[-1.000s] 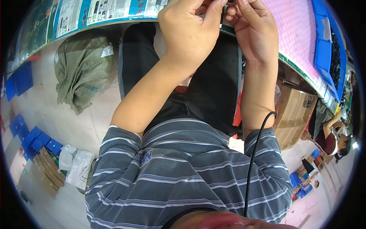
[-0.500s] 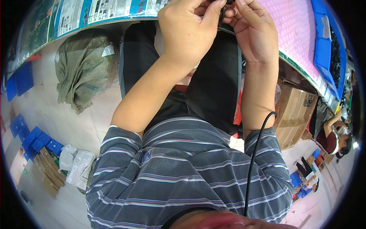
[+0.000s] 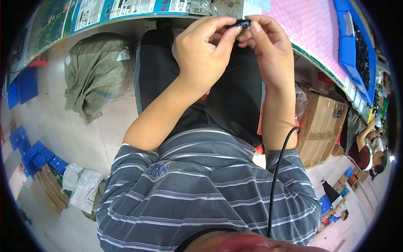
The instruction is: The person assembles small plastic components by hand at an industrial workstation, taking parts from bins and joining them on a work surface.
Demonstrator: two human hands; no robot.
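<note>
A small black part [image 3: 241, 24], perhaps plastic, is held between my two hands just in front of the table edge. My left hand [image 3: 206, 47] pinches its left end between thumb and fingers. From the other side, the thumb and fingertips of my right hand [image 3: 270, 48] close on its right end. Fingers cover much of the part, so its exact kind cannot be made out. Both hands are above my lap, close together.
A table with printed sheets [image 3: 138, 8] runs across the front, with pink bubble wrap [image 3: 308, 25] at right. A blue bin [image 3: 350, 46] of black pieces stands on it. Below are a cardboard box [image 3: 321, 126] and a green woven sack [image 3: 98, 71]. Other people are at far right.
Both hands have come down and nearer to me, bringing the black part into fuller view. More of the table top shows beyond them.
</note>
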